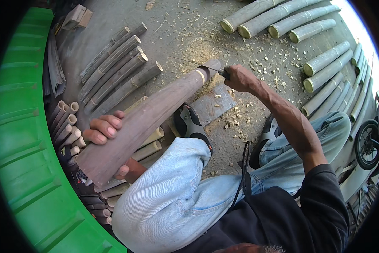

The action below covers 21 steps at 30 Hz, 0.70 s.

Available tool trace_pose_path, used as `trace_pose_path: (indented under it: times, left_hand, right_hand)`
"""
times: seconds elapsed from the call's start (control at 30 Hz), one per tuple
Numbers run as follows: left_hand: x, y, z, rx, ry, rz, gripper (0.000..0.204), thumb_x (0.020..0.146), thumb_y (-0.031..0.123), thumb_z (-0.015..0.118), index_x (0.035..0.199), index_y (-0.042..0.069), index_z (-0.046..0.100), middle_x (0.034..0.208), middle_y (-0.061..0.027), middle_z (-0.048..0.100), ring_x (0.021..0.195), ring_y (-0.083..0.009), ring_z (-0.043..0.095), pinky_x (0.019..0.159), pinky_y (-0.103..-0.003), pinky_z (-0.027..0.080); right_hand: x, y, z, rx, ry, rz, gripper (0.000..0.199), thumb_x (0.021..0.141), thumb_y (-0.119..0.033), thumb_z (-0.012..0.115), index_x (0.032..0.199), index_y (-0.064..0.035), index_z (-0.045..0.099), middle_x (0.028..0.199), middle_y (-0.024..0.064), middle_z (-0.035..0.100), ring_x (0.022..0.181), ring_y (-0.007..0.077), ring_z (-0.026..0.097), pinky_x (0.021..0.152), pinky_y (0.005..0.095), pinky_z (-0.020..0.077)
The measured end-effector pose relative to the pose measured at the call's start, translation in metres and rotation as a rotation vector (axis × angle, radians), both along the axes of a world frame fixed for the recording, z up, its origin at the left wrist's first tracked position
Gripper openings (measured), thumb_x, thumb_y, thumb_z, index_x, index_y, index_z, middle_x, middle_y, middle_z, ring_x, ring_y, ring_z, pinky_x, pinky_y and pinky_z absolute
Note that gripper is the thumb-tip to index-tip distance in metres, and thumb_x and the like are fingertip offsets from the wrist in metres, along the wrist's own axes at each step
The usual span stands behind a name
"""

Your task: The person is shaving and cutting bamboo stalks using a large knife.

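Observation:
A thick brown bamboo pole [155,109] slants across the middle, its near end at the lower left. My left hand [104,127] grips it near that end, fingers on one side and the thumb on the other. At the far end, beside a pale ring, my right hand [241,79] is closed round the dark handle of a handsaw [188,61]. Its thin blade lies across the bamboo; the teeth are too small to make out. A flat grey slab [215,105] lies on the ground below that end, beside my sandalled foot [192,122].
Cut bamboo lengths [115,59] lie at the upper left, with more bamboo poles [278,21] at the upper right and along the right side. Pale chips and sawdust [198,48] litter the ground. A green ribbed panel [21,126] borders the left; a small black wheel [368,144] stands right.

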<state>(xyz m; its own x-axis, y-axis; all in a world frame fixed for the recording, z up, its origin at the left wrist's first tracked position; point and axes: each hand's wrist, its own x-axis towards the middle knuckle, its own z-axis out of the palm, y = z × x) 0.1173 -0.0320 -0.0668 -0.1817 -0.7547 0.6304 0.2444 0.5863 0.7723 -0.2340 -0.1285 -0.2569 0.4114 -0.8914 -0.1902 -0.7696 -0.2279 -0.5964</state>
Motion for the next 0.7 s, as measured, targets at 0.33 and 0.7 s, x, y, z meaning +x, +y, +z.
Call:
trace_pose_path:
  times: [0.33,0.7]
  left_hand:
    - [0.039,-0.012,-0.033,0.422,0.454,0.812,0.062,0.08,0.031,0.076,0.128,-0.001,0.054,0.121,-0.0139,0.061,0.12,-0.0311,0.057,0.115,-0.05,0.039]
    - [0.004,0.002,-0.022,0.193,0.234,0.673,0.054,0.076,0.028,0.069,0.123,0.004,0.056,0.116,-0.0092,0.059,0.118,-0.0282,0.055,0.115,-0.048,0.039]
  right_hand:
    - [0.04,0.054,-0.004,0.172,-0.097,-0.243,0.033,0.09,-0.025,0.064,0.095,0.0064,0.056,0.067,0.0257,0.063,0.065,0.0428,0.067,0.062,0.0524,0.0515]
    - [0.095,0.054,-0.005,-0.073,-0.444,-0.198,0.023,0.089,-0.014,0.063,0.098,0.0015,0.048,0.068,0.0256,0.062,0.066,0.0465,0.065,0.059,0.0532,0.05]
